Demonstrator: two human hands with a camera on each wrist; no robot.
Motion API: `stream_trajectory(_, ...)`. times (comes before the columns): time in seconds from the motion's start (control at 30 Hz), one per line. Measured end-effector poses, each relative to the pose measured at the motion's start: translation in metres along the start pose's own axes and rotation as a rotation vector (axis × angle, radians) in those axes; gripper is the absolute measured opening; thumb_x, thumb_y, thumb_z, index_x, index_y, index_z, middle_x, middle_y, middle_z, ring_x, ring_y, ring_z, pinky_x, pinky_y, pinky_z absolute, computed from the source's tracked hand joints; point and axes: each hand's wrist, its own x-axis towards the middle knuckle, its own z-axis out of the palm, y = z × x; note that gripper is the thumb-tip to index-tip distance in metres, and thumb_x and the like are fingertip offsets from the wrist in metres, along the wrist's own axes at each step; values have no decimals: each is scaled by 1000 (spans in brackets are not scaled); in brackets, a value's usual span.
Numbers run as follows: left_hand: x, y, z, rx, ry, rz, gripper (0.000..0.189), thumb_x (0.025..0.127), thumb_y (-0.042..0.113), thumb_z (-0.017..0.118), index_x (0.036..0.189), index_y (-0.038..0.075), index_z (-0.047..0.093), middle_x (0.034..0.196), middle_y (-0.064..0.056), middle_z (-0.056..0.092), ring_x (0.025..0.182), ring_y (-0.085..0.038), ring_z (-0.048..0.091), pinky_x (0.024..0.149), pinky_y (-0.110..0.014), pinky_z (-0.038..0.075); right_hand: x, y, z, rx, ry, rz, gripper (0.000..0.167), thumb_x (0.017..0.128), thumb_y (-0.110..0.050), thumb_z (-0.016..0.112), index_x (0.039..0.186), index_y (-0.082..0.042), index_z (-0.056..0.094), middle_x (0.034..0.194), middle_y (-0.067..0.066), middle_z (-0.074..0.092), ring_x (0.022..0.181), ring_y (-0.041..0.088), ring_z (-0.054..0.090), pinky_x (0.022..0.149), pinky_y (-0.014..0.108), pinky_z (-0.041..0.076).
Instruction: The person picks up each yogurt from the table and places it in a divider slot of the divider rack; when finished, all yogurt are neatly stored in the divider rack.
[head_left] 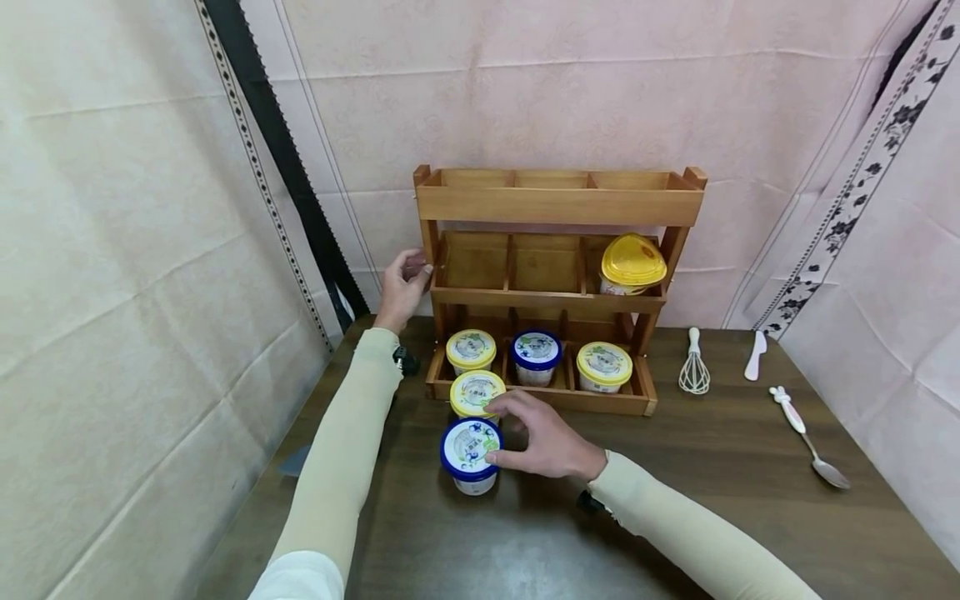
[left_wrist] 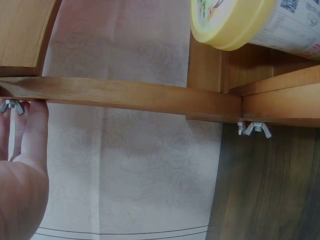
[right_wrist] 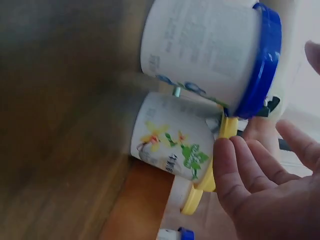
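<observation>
My left hand [head_left: 405,283] touches the left post [left_wrist: 135,97] of a three-tier wooden rack [head_left: 558,205], its fingertips beside a wing nut [left_wrist: 11,106]. In front of the rack, my right hand [head_left: 546,437] has its fingertips at the lid of a yellow-lidded tub [right_wrist: 170,137], thumb near the rim of a blue-lidded tub [head_left: 471,454]. These two tubs stand upright on the table, one behind the other. On the bottom tier sit a yellow-lidded tub [head_left: 471,348] at left, a blue-lidded one [head_left: 537,350] in the middle and another yellow-lidded one [head_left: 603,365] at right.
A tub with a deeper yellow lid [head_left: 633,260] leans in the middle tier's right compartment. On the table [head_left: 570,550] at right lie a whisk [head_left: 694,367], a small white-handled spreader [head_left: 756,357] and a spoon [head_left: 810,437]. Pale cloth [head_left: 562,92] hangs behind the rack.
</observation>
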Motion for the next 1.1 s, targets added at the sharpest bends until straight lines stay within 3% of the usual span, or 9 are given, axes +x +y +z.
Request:
stream_trajectory(0.2,0,0,-1,25,4,2,34,105,24,69,138,18,65,131,-9,65,120,-25,63,104,-42,53,-2,0,9,-8,-62,-8,68,88,-50,85,143,-18,62,143,-1,56,123,17,61,91,31,61)
stream_trajectory(0.33,0,1,-1,24,2,11,35,105,24,69,139,17,64,130,-10,65,120,-25,63,101,-40,54,-1,1,14,-17,-73,-19,67,87,-51,86,141,-20,62,146,-2,52,127,18,59,92,27,60)
stream_trajectory(0.63,0,0,-1,11,5,-5,34,104,23,70,138,18,65,129,-8,65,120,-24,65,95,-36,56,-3,3,21,2,-129,39,69,82,-49,91,141,-25,62,145,-4,49,130,18,57,94,29,60)
stream_trajectory(1.1,0,0,0,9,1,-20,35,104,25,70,138,18,65,130,-8,65,120,-24,64,97,-37,56,-6,3,19,21,-88,24,63,84,-49,89,137,-24,66,144,-4,52,125,17,60,91,26,60)
